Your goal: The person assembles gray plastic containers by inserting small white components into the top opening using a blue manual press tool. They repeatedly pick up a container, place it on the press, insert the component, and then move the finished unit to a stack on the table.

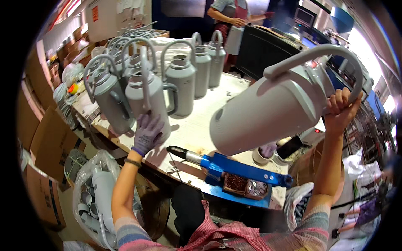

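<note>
My right hand [341, 111], bare, is closed round the handle end at the neck of a large grey insulated jug [268, 111]. This jug hangs tilted above the table's right side, its base toward the middle and its loop handle at the upper right. My left hand [147, 133] wears a light purple glove. Its fingers lie stretched against the lower side of another grey jug [144, 94], which stands upright on the table. A screwdriver-like power tool with a black tip [181, 153] is clamped on a blue fixture [247, 169] near the front edge.
Several lidless grey jugs [181, 83] stand at the table's left and back. A bag of grey parts [90, 201] is at the lower left, beside cardboard boxes [52, 146]. Screws fill small trays [245, 186]. Behind the white table [201, 125], another person [230, 21] stands.
</note>
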A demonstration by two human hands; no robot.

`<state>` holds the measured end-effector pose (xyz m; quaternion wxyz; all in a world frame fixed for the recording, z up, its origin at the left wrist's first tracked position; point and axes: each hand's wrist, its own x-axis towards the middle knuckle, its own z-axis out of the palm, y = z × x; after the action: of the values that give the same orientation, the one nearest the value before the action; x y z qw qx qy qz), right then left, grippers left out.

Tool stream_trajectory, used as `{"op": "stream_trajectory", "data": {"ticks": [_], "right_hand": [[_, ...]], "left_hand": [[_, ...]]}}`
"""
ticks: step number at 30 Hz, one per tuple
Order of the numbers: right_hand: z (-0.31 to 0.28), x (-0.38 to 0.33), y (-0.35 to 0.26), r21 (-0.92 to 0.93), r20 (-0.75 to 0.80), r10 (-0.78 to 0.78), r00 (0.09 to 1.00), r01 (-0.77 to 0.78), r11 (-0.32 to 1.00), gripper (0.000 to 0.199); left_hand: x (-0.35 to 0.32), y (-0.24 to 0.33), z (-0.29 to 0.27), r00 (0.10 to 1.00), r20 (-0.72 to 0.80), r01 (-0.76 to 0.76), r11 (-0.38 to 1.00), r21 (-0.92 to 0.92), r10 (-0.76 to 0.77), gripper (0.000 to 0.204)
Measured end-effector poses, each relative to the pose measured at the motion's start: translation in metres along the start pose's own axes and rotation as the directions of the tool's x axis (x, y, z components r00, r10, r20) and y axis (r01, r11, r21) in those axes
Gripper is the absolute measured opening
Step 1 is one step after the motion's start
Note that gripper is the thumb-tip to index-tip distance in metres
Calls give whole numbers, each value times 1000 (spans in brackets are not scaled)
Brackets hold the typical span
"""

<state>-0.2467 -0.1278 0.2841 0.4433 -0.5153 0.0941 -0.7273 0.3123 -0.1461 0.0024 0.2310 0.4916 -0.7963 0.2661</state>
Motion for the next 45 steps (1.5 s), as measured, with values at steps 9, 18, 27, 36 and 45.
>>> {"op": "stream_trajectory", "data": {"ticks": [9, 18, 27, 36, 45], "right_hand": [[-13, -167, -50, -398, 101, -236, 966, 257, 881, 42], [-111, -367, -137, -850, -293, 266, 918, -378, 366, 80], [-204, -522, -188, -451, -756, -66, 651, -445, 774, 47], [-258, -544, -182, -274, -961, -246, 127, -294, 916, 58], [-281, -541, -158, -260, -966, -244, 91, -357, 897, 65]], "left_hand": [[-37, 276, -162, 638, 341, -63, -488, -871, -691, 42], [-36, 327, -197, 850, 514, 525, -136, -840, 114, 20], [34, 348, -4, 742, 665, 329, 816, -475, 88, 48], [-2, 362, 53, 868, 485, 260, 732, -630, 109, 33], [5, 368, 39, 749, 662, 333, 884, -328, -36, 30]]}}
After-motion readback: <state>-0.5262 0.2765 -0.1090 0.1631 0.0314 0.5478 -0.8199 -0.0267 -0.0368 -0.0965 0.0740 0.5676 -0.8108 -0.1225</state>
